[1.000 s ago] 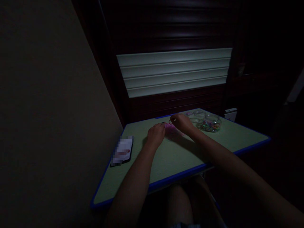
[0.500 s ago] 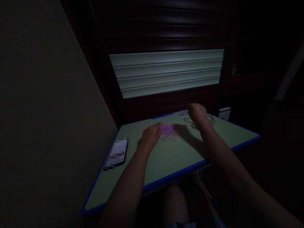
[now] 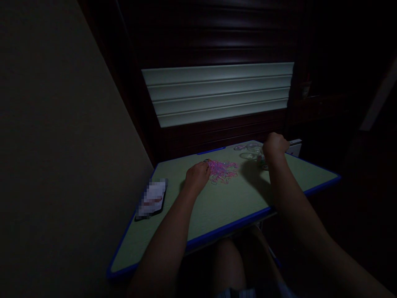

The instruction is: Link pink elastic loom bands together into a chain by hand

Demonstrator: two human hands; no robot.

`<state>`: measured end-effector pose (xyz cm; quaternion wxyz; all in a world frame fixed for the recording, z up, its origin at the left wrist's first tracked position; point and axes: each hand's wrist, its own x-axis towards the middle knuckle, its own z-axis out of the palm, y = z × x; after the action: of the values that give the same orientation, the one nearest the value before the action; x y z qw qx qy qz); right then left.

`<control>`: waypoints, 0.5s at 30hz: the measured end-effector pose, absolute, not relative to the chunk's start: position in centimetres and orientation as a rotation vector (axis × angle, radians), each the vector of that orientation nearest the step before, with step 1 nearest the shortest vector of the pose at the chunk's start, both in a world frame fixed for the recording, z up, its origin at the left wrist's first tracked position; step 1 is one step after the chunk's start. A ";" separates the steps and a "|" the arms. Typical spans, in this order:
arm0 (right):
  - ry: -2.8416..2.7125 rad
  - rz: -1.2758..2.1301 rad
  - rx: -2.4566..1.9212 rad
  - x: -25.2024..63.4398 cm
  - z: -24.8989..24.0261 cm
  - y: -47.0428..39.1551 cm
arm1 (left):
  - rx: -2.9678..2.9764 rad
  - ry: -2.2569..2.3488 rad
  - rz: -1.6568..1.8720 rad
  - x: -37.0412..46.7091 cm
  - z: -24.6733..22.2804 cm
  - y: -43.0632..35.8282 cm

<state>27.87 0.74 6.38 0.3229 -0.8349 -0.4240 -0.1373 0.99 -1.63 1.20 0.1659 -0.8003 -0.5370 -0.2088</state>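
Observation:
A loose pile of small, thin pink and purple pieces, some looped [image 3: 221, 170], lies on the pale table [image 3: 223, 211]. At its left edge is my left hand [image 3: 197, 177], its fingers drawn together and touching the pile's side; whatever they pinch is too small and dark to make out. My right hand [image 3: 275, 145] is raised above the table's right side, curled closed with its back towards me, so its contents are hidden. Below and left of it stand clear round containers [image 3: 249, 156], one partly covered by my wrist. Just beyond is a small clear pinkish item [image 3: 240, 147].
A phone-like flat object [image 3: 152, 199], its screen blurred out, lies at the table's left side. Blue trim [image 3: 229, 227] edges the table. A wall [image 3: 77, 174] rises on the left, and dark panelling with a pale slatted section [image 3: 221, 93] stands behind. The room is dim.
My right hand has moved right, away from the pile and past the clear containers, uncovering more of them. The pile reaches slightly further right. My left hand stays almost where it was.

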 end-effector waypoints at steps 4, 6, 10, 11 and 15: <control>-1.077 -0.345 -2.202 28.0 6.3 0.9 | -2.289 -1.521 -0.595 1.0 1.2 -1.7; -1.074 -0.344 -2.204 27.9 6.3 0.9 | -2.281 -1.505 -0.603 1.0 1.1 -1.6; -1.112 -0.347 -2.192 27.8 6.3 0.7 | -2.288 -1.484 -0.602 1.0 1.1 -1.6; -1.123 -0.353 -2.187 27.8 6.3 0.7 | -2.289 -1.493 -0.593 1.0 1.1 -1.6; -1.202 -0.364 -2.181 27.2 6.4 0.7 | -2.291 -1.516 -0.578 1.1 1.2 -1.7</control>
<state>27.25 0.74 6.40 0.3071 -0.8247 -0.4546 -0.1378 1.05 -1.70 1.23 0.1663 -0.8047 -0.5325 -0.2031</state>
